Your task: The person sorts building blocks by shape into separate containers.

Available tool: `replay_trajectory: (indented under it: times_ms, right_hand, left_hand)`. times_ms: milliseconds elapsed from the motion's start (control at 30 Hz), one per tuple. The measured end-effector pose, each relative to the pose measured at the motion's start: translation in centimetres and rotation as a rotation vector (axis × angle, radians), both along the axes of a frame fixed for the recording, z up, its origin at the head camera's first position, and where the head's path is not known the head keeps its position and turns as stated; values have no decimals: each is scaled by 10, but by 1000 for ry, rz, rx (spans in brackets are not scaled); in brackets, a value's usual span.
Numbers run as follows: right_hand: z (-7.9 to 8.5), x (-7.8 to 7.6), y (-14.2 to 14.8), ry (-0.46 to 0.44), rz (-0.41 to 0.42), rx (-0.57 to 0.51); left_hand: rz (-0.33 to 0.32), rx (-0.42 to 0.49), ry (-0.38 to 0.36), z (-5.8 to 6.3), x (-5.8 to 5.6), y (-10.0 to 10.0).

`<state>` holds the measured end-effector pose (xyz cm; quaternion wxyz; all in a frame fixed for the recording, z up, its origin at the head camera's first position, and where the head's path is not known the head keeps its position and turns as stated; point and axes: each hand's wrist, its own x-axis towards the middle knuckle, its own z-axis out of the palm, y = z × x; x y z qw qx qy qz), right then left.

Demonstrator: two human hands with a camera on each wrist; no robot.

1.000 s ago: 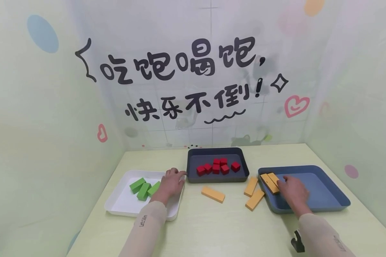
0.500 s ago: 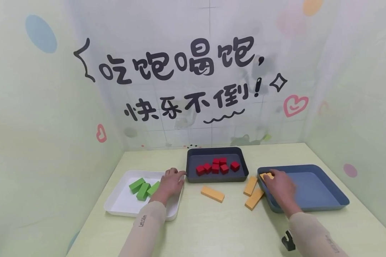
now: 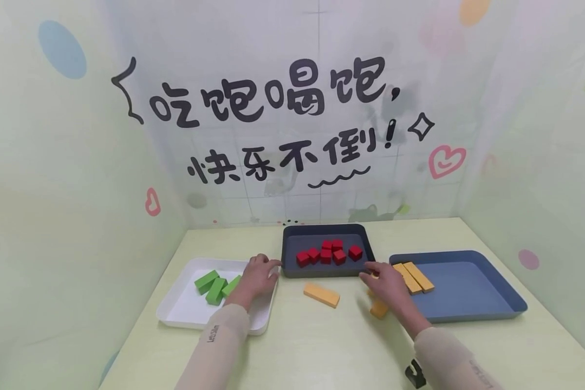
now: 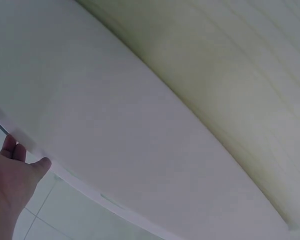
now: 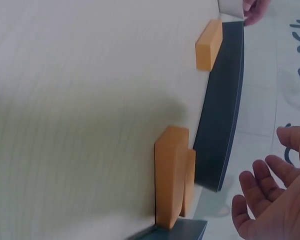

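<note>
My left hand (image 3: 255,279) rests at the far right rim of the white tray (image 3: 175,306), fingertips close to the dark grey tray's (image 3: 329,272) corner. The left wrist view shows that hand (image 4: 17,185) at the tray's rim, its thumb on the edge. My right hand (image 3: 390,284) hovers over two orange blocks on the table, partly hiding them; one is the front block (image 3: 378,310). In the right wrist view, that hand (image 5: 280,195) has spread, loosely bent fingers with nothing between them, and both blocks (image 5: 171,175) lie side by side.
The blue tray (image 3: 487,292) at right holds two orange blocks (image 3: 419,277). Another orange block (image 3: 322,294) lies before the dark grey tray, which contains several red cubes (image 3: 326,255). Several green blocks (image 3: 216,290) lie in the white tray. A wall (image 3: 292,206) stands behind.
My right hand has left the two orange blocks in the blue tray and moved left, over the two blocks on the table. My left hand has stayed put.
</note>
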<state>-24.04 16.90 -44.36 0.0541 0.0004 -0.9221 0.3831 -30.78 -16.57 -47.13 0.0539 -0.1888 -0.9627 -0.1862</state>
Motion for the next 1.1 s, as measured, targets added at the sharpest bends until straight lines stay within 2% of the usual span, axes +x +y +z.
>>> replay_trajectory:
  times_ms: [200,400,700,900,1100]
  right_hand:
    - [-2,3,-19,-13,55,2]
    - [-7,5,-30,-23,91,-7]
    - [-16,5,-37,21,115,18]
    - [-22,2,-39,0,102,38]
    - [-24,2,-41,1,139,70]
  left_hand:
    - [-7,-7,-20,5,-2,-2]
    - [-30,-58,3,10,-4,-7]
    - [-58,-100,-28,9,-7,-9]
    - [-57,-104,-49,8,-10,-10]
    - [-53,-117,-67,13,-9,-8]
